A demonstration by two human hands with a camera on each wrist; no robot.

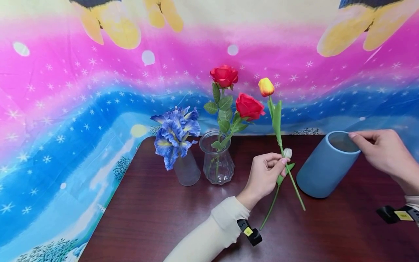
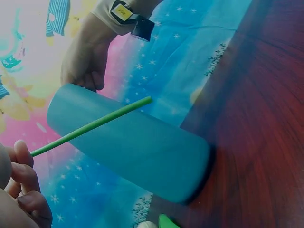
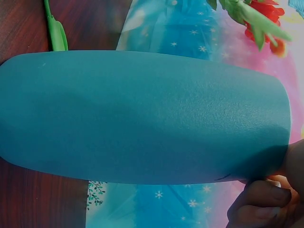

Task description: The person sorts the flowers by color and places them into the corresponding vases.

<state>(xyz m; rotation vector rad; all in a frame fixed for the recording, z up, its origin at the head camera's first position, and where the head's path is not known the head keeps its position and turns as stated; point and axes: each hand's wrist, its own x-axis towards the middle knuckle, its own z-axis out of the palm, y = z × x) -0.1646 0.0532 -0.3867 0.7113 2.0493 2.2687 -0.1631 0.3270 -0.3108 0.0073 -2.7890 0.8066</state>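
Note:
My left hand (image 1: pixel 264 174) pinches the green stem of a yellow-and-red tulip (image 1: pixel 266 87) between thumb and fingers, with the bloom up and the stem's lower end slanting down to the right. In the left wrist view that stem end (image 2: pixel 111 115) crosses in front of a blue vase (image 2: pixel 137 152). My right hand (image 1: pixel 381 151) grips the rim of this blue vase (image 1: pixel 328 169), thumb at the mouth, and the vase leans right over the table. A white tulip (image 1: pixel 287 153) lies on the table behind the left hand, its stem partly hidden.
Left of the hands, a clear glass vase (image 1: pixel 218 171) holds two red roses (image 1: pixel 250 106). Beside it a frosted vase (image 1: pixel 187 169) holds blue irises (image 1: pixel 176 133). The dark wooden table (image 1: pixel 157 218) ends at a colourful printed cloth (image 1: pixel 108 76) behind.

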